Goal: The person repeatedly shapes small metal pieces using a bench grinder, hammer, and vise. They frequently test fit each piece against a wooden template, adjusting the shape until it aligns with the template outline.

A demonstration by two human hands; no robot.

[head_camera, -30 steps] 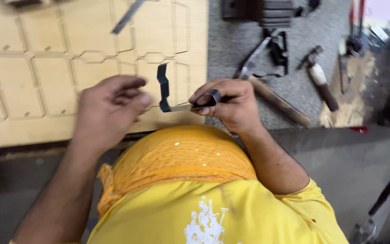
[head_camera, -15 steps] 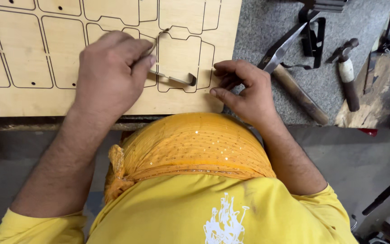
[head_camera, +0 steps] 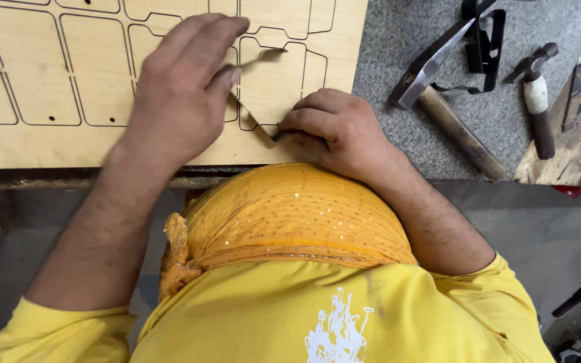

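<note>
Bent metal strip (head_camera: 253,91): thin, grey, folded into an angular outline. It is set on edge against the cut line in the plywood board (head_camera: 48,144). One end is pinched under the left hand (head_camera: 183,94), the lower corner pressed by the right hand (head_camera: 334,128). Board: pale, flat, scored with dark panel-shaped slots.

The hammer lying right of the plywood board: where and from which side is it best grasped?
Probably by the wooden handle of the hammer, near its lower end, coming from above and from the person's right. The handle lies flat and bare on the grey mat, slanting down to the right. The metal head points toward the plywood board, near black metal pieces.
</note>
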